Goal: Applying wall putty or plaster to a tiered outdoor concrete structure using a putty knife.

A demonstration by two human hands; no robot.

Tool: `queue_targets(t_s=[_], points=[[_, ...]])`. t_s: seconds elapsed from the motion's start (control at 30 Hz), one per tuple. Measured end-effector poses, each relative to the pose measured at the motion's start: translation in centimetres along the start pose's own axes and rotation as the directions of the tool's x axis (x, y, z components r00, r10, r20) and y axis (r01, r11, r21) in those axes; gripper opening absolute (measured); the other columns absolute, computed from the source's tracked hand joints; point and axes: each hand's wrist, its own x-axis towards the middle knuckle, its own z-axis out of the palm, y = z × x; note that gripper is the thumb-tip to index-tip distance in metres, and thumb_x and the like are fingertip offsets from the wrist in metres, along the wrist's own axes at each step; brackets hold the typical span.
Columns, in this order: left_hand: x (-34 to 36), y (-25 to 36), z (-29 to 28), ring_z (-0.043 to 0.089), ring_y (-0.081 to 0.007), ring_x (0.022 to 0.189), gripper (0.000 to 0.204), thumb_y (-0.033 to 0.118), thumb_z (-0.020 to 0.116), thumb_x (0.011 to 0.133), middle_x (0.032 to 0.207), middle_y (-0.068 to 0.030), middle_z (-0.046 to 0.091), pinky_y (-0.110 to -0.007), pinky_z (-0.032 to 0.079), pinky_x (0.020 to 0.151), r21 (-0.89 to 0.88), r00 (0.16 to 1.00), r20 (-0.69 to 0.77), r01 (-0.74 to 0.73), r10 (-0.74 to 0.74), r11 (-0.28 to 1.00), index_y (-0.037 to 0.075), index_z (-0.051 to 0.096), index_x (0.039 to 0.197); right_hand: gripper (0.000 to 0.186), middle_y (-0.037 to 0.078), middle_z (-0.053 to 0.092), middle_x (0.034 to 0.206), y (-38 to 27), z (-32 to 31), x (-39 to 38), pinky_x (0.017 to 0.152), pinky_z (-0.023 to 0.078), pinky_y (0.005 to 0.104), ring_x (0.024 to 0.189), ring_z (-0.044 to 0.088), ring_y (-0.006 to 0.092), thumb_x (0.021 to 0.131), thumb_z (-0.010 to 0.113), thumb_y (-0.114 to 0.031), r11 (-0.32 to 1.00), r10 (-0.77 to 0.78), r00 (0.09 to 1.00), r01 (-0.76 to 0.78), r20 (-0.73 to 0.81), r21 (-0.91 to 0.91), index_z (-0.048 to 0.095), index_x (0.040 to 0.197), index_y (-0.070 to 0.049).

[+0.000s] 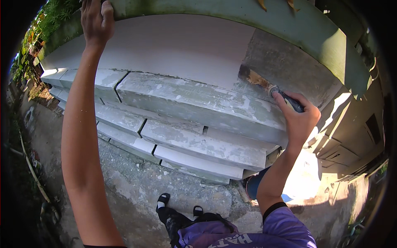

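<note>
In my right hand (301, 113) is a scraper with a dark handle (291, 101) and a flat, brown-stained blade (257, 79). My fingers are wrapped round the handle. The blade lies against the wall where its white surface (182, 45) meets a bare grey patch (285, 56); a darker smear shows by the blade's tip. Up at the far left, my left hand (97, 22) rests against the mossy green ledge (165, 8). Its thumb stands apart from the fingers, and the picture's top edge cuts off part of the hand.
Stepped grey ledges (186, 97) with white flakes and dark gaps run below the wall. Beneath lies a stained concrete floor (136, 182), where my feet in black sandals (164, 198) stand. A brightly sunlit white object (304, 173) is at right. Green plants (51, 25) grow at far left.
</note>
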Motion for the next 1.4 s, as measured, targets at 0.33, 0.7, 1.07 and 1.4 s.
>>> queue_targets(t_s=[0.33,0.7,1.07,1.4], points=[[-0.1,-0.5,0.2,0.051,-0.0419,0.102,0.043,0.031,0.036,0.087,0.106,-0.0241,0.055,-0.046,0.039,0.093,0.007,1.000,-0.012,-0.027,0.027,1.000,0.000,0.056,0.109,0.028,0.011,0.073,0.076,0.7,-0.6,-0.5,0.068,0.053,0.0230,0.068,0.069,0.0142,0.068,0.088,-0.019,0.996,-0.005,0.999,0.002,-0.038,-0.087,0.077,0.088,-0.003],[-0.3,-0.7,0.2,0.052,-0.0415,0.101,0.048,0.039,0.033,0.092,0.104,-0.0231,0.056,-0.045,0.039,0.091,0.009,1.000,-0.023,-0.008,0.008,1.000,0.001,0.055,0.111,0.028,0.011,0.073,0.076,0.1,0.9,-1.8,0.070,0.053,0.0247,0.068,0.068,0.0132,0.067,0.089,-0.015,0.998,0.040,0.999,-0.040,-0.011,-0.049,0.077,0.087,0.000],[-0.1,-0.8,0.1,0.052,-0.0421,0.100,0.047,0.038,0.034,0.092,0.104,-0.0240,0.055,-0.046,0.039,0.090,-0.003,0.999,-0.036,-0.020,0.020,1.000,0.001,0.055,0.111,0.030,0.008,0.073,0.074,-0.6,1.7,-2.8,0.067,0.051,0.0218,0.066,0.066,0.0109,0.068,0.089,-0.021,0.994,0.104,0.994,-0.105,-0.021,-0.018,0.077,0.088,-0.002],[-0.4,-0.6,0.1,0.052,-0.0407,0.101,0.047,0.039,0.033,0.093,0.105,-0.0232,0.055,-0.045,0.039,0.090,0.018,1.000,-0.022,-0.003,0.003,1.000,0.002,0.056,0.111,0.031,0.009,0.073,0.075,-1.3,0.8,-0.4,0.069,0.052,0.0230,0.065,0.065,0.0115,0.066,0.091,-0.016,0.992,0.122,0.992,-0.121,-0.033,0.031,0.076,0.088,0.000]])
